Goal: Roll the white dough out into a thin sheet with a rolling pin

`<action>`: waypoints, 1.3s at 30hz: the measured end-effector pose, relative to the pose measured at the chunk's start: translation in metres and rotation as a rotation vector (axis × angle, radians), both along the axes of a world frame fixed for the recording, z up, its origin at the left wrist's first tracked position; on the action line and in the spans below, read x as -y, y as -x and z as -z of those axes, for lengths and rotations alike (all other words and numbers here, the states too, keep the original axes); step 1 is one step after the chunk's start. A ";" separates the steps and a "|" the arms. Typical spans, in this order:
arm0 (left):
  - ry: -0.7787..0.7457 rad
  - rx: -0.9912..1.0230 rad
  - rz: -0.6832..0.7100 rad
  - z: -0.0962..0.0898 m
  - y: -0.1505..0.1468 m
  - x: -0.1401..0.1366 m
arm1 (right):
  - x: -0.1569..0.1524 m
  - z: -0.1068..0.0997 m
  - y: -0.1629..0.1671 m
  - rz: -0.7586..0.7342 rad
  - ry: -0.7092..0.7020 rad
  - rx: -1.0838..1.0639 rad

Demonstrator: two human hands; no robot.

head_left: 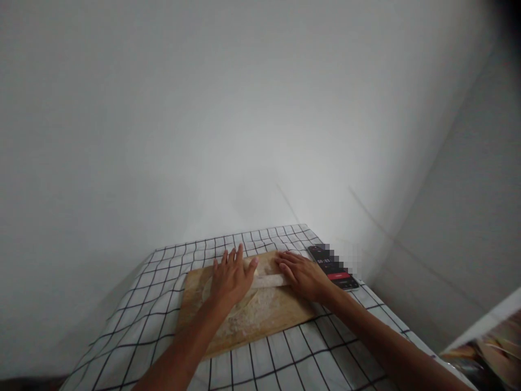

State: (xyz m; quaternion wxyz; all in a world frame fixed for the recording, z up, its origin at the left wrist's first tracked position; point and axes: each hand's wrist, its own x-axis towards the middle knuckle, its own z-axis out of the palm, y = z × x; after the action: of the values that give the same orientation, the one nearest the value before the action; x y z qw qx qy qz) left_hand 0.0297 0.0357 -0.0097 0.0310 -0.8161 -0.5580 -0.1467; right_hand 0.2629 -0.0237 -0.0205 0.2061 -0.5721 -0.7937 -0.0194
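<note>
A pale, flour-dusted rolling pin [270, 281] lies across a wooden board [222, 343]. My left hand [233, 276] rests flat over its left part, fingers spread and pointing away from me, thumb out to the right. On the right end of the pin lies my right hand [302, 272], palm down, its fingers stretched forward past the pin and not wrapped round it. White flour [240, 324] is smeared over the board. A thin pale dough sheet [207, 290] seems to show beside my left hand; most of it is hidden.
The board lies on a white cloth [142, 315] with a black grid. Just beyond my right hand is a phone [336, 270] with a lit timer screen, partly pixelated. A pale wall [228, 136] stands behind the table. Blurred objects [488, 353] show at the lower right.
</note>
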 end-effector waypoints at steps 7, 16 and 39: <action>-0.101 0.022 0.080 0.008 0.008 0.014 | 0.040 0.003 0.010 0.003 0.000 -0.029; -0.110 0.065 0.126 0.015 0.013 0.015 | 0.059 0.000 0.025 0.103 -0.040 0.025; -0.163 0.071 0.077 0.013 0.000 0.015 | 0.037 -0.008 0.007 0.038 0.004 -0.022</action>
State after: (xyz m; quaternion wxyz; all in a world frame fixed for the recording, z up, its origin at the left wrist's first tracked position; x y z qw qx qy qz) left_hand 0.0294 0.0207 -0.0225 0.0717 -0.8260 -0.5134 -0.2214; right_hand 0.2563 -0.0603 -0.0129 0.2135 -0.5875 -0.7804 -0.0154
